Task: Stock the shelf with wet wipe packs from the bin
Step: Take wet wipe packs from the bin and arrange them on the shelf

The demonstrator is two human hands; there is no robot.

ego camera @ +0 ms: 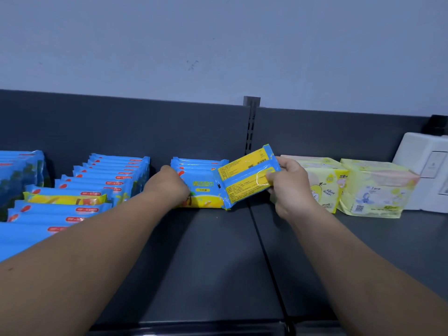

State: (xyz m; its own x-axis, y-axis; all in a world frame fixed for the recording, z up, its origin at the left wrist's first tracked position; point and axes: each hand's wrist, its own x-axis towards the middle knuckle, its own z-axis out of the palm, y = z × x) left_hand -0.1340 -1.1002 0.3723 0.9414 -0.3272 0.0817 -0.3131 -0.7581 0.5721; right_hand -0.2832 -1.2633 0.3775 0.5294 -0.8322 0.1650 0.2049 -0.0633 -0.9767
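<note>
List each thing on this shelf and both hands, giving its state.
Left hand: on the left end of the short row, fingers hidden.
Right hand: pinches the held pack.
Held pack: lifted, tilted, back label facing the camera.
Short row: packs upright on edge.
Long row: packs on edge, one behind another.
Tissue packs: standing on the shelf.

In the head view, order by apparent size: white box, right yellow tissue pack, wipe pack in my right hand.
1. The right yellow tissue pack and white box: alike; frame edge cuts the box.
2. The wipe pack in the right hand.
</note>
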